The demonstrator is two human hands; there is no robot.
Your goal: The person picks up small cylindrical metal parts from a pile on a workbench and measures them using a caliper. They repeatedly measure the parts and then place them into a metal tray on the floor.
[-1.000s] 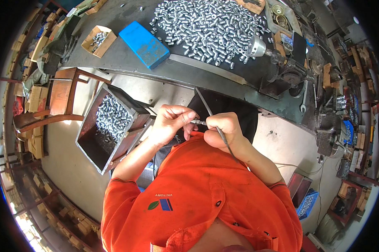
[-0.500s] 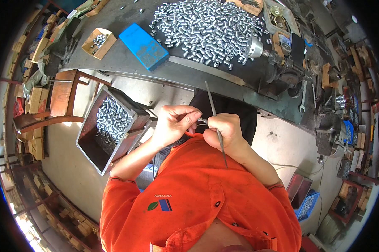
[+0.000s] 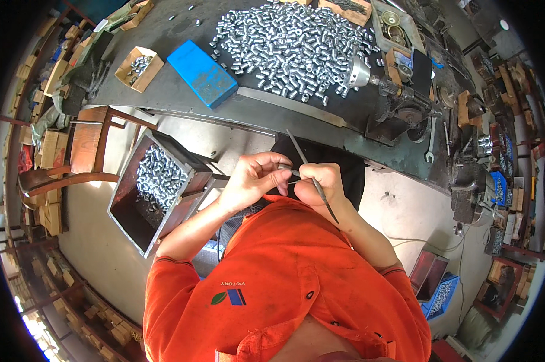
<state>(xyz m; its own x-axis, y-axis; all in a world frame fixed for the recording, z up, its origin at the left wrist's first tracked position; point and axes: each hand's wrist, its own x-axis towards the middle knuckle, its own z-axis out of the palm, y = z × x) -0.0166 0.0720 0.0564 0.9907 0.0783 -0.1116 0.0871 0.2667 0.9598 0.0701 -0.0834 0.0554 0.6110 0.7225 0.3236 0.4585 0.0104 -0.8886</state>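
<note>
While the forearms come up from the orange shirt (image 3: 284,283), the two hands meet just below the near edge of the dark workbench (image 3: 182,96), over a black cloth or seat (image 3: 339,163). The left hand (image 3: 254,181) is curled, its fingertips pinched round a small metal cylinder (image 3: 286,168) — fingers nearly closed, only the piece between them. The right hand (image 3: 319,184) is closed in a fist round a thin metal rod (image 3: 312,178), which runs slantwise through the fist, one end pointing up toward the workbench and the other down over the wrist; its upper part lies against the small cylinder, though I cannot tell whether it enters it.

On the workbench, well above the hands, lies a broad heap of silvery cylinders (image 3: 290,45). To the left of that heap sits a blue flat box (image 3: 201,73), and further left a small cardboard box (image 3: 138,67) with a few more pieces. Right of the heap stands a motor with a metal chuck (image 3: 360,73). Below the workbench, to the left of the hands, a dark metal bin (image 3: 155,193) holds more cylinders, beside a wooden chair (image 3: 85,151) — the floor is pale concrete, and shelves of clutter ring the room.
</note>
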